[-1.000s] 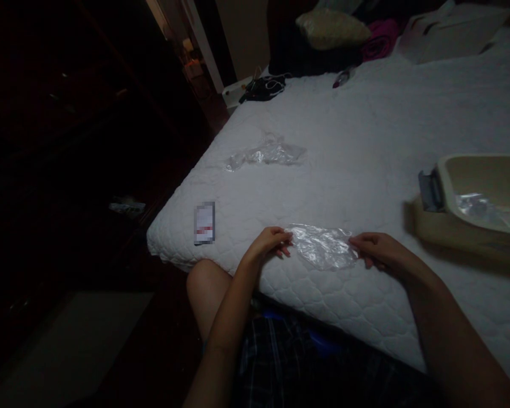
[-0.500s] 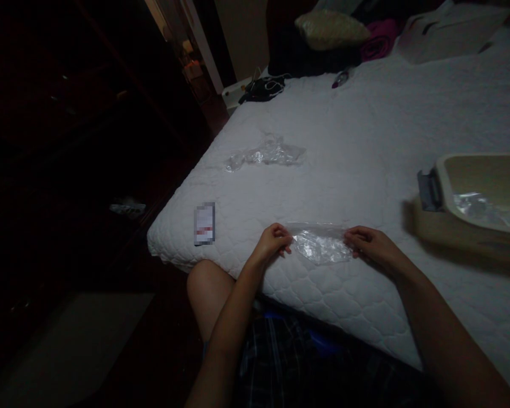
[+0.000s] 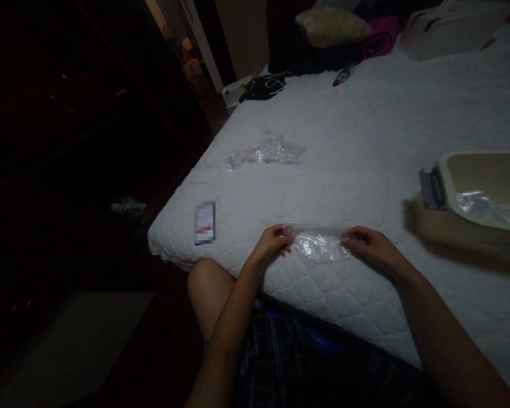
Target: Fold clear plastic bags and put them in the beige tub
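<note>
While the left hand (image 3: 274, 241) pinches one end of a clear plastic piece (image 3: 319, 246) and the right hand (image 3: 368, 246) pinches the other, the plastic spans the gap between them, above the near edge of the bed (image 3: 348, 181) (whether it touches the bed, I cannot tell). A blurred-out flat rectangle (image 3: 204, 222) lies by the near left corner; a beige bin (image 3: 454, 229) stands to the right. Beyond, crumpled clear film (image 3: 276, 153) lies toward the left edge.
</note>
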The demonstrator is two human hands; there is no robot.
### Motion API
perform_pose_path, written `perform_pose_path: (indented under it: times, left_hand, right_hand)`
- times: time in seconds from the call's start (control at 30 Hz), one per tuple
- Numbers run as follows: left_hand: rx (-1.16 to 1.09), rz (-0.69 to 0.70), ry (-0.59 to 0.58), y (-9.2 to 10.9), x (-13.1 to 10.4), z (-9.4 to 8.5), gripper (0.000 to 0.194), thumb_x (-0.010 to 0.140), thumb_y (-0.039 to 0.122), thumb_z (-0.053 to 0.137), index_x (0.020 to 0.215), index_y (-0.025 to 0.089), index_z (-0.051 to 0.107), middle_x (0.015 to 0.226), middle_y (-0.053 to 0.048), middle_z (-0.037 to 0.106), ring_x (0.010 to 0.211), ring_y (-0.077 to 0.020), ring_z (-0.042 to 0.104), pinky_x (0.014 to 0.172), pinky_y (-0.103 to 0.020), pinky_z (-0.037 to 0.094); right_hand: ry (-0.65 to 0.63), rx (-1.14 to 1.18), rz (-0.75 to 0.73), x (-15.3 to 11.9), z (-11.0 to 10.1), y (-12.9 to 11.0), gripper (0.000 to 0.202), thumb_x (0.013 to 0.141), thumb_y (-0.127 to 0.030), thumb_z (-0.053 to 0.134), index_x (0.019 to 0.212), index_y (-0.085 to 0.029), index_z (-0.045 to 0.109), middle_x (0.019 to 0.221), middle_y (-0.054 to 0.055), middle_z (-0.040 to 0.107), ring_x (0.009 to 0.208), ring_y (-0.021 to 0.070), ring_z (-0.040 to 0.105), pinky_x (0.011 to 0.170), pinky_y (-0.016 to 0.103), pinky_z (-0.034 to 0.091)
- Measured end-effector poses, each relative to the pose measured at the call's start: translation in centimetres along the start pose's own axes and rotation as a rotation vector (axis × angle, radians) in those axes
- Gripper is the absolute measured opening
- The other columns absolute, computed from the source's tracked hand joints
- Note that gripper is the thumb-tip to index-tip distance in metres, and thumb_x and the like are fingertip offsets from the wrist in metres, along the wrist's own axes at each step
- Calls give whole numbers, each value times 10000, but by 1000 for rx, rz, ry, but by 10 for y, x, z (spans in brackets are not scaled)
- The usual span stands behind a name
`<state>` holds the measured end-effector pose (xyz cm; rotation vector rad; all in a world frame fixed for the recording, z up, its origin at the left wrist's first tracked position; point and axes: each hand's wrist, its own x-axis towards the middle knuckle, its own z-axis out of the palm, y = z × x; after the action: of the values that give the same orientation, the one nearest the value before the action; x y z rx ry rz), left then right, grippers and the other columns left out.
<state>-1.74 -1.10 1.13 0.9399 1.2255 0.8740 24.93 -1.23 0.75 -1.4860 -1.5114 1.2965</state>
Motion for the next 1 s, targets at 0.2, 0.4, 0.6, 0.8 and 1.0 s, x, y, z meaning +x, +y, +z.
perform_pose_path:
  times: [0.2,0.4,0.6,0.8,1.0]
  left_hand:
    - [44,-16,37,0,-1,1,253,608,242,729,779,106,602,605,11,589,417,-55,530,350,-138,345]
    - [45,1,44,-5,2,0,203,601,196,702,755,111,600,564,23,578,410,-62,535,343,-134,356]
    - [98,46,44,-9,2,-1,186,619,158,637,798,116,611,562,27,567,412,-63,530,346,-129,360]
    - [221,350,25,-17,5,-6,245,608,110,601,846,144,649,814,-18,611,612,-82,551,437,-142,420]
    - [255,576,-29,-21,10,-9,218,586,51,566,725,159,695,816,-36,617,754,-134,570,567,-207,452]
  right_hand:
    - [18,12,0,-4,1,-8,425,625,-521,701,835,-159,628,688,34,625,499,110,507,457,248,401]
    - [75,5,-80,-4,2,-3,402,599,-528,716,755,-168,629,680,52,642,578,155,567,518,279,446]
    - [131,-56,-135,-5,4,3,363,642,-515,687,749,-173,630,677,48,634,609,165,572,557,290,442]
    - [145,-99,-301,-7,5,9,239,705,-422,659,783,-196,646,776,48,637,712,183,603,653,319,481]
    - [120,-106,-395,-7,4,9,153,742,-362,629,759,-218,677,819,50,639,747,182,611,670,318,501]
